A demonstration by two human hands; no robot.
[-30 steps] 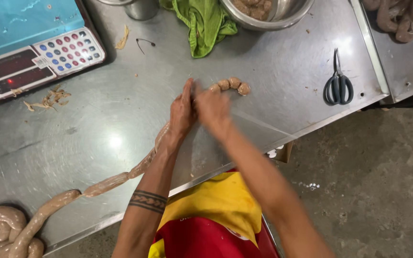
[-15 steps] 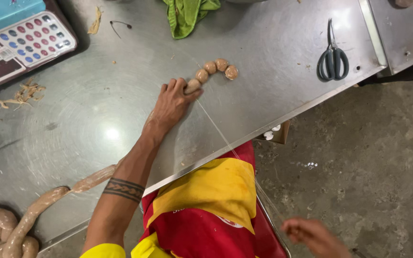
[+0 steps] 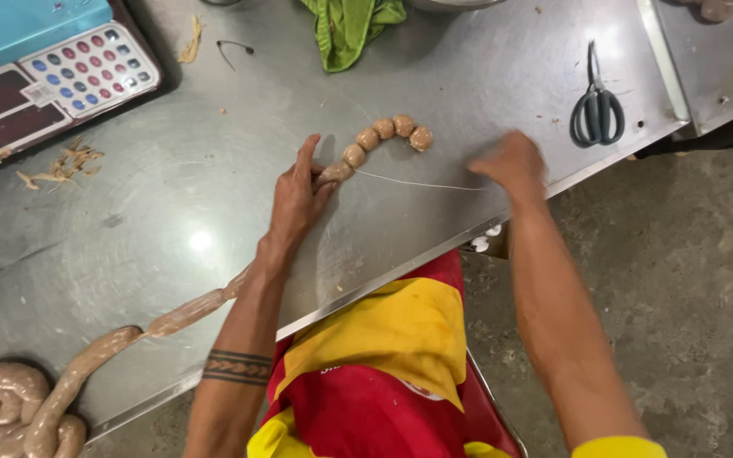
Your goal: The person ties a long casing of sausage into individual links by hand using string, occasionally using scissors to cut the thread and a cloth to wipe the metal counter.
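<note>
Right hand (image 3: 512, 161) back up on tabletop (image 3: 129, 246) at centre right, pinching taut string (image 3: 417, 181); left hand (image 3: 299, 197) grips sausage (image 3: 358, 154) links at centre

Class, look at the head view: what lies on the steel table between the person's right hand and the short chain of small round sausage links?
A thin pale string runs from the links to the right hand, over bare steel table.

Lighting: bright, overhead; glare spot on steel worktop (image 3: 201, 241); soft shadows beneath arms; right hand (image 3: 512, 163) motion-blurred; remainder sharp
</note>
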